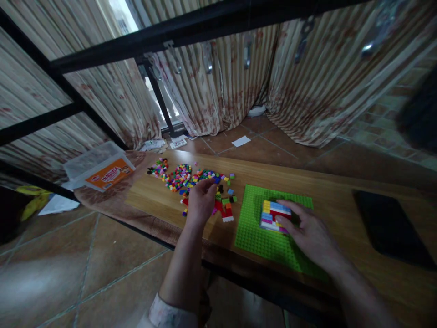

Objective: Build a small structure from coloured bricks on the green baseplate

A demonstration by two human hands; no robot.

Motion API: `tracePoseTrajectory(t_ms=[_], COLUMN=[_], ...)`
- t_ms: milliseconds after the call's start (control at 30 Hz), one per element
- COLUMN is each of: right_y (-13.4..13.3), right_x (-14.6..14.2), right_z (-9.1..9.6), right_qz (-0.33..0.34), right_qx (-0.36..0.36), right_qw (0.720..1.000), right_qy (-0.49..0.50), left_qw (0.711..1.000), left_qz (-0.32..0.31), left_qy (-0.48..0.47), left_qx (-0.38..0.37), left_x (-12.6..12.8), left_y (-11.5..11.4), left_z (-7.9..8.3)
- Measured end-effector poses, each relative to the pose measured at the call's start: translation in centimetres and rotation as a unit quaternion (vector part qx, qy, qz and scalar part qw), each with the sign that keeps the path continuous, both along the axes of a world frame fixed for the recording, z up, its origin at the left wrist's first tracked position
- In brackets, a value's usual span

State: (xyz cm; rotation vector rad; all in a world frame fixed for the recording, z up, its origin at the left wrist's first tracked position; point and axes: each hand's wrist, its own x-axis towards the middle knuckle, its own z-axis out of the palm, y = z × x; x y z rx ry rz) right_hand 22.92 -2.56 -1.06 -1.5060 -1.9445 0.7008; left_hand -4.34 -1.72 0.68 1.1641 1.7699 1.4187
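Note:
A bright green studded baseplate lies on a wooden table. On it sits a small block of stacked bricks in yellow, blue, white, red and pink. My right hand rests against that block's right side, fingers curled round its edge. My left hand hovers at the near edge of a scattered heap of small coloured bricks, fingers bent inward in a pinch; what they hold, if anything, is hidden. A red-and-white brick cluster lies just right of that hand.
A clear plastic box with an orange label sits at the table's far left end. A dark flat slab lies on the right. A black metal frame crosses overhead, striped curtains hang behind, and papers litter the tiled floor.

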Motion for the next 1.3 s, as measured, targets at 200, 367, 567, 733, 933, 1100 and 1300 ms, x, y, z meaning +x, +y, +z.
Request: tracePoseTrajectory(t_ms=[200,367,567,733,933,1100,1300], right_y=[0.6,-0.1,-3.2,-3.8,-2.9,-2.6,-3.1], right_x=[0.1,-1.8,-7.9,-11.1,-11.9,-11.8,-12.2], right_z=[-1.0,0.0,0.1,-1.3,-1.6,-1.6,-1.1], right_qz=[-0.027,-0.047,0.099,0.149,0.115,0.098,0.100], right_qx=[-0.010,0.152,0.208,0.170,0.160,0.153,0.149], right_qw=[1.000,0.987,0.973,0.974,0.977,0.978,0.982], right_qy=[-0.001,-0.023,-0.013,-0.031,-0.075,-0.099,-0.065], left_qw=[0.981,0.985,0.994,0.985,0.986,0.988,0.989], left_qz=[-0.056,0.016,0.104,0.123,0.109,0.095,0.077], left_qy=[0.167,0.157,0.014,-0.103,-0.117,-0.118,-0.114], left_qx=[-0.080,-0.063,0.026,0.060,0.051,0.042,0.049], left_x=[-0.7,-1.9,-3.4,-3.7,-4.3,-4.6,-4.6], left_y=[-1.2,-1.5,-1.6,-2.0,-2.2,-2.4,-2.1], left_z=[0.7,1.5,2.1,2.6,2.7,2.6,2.0])
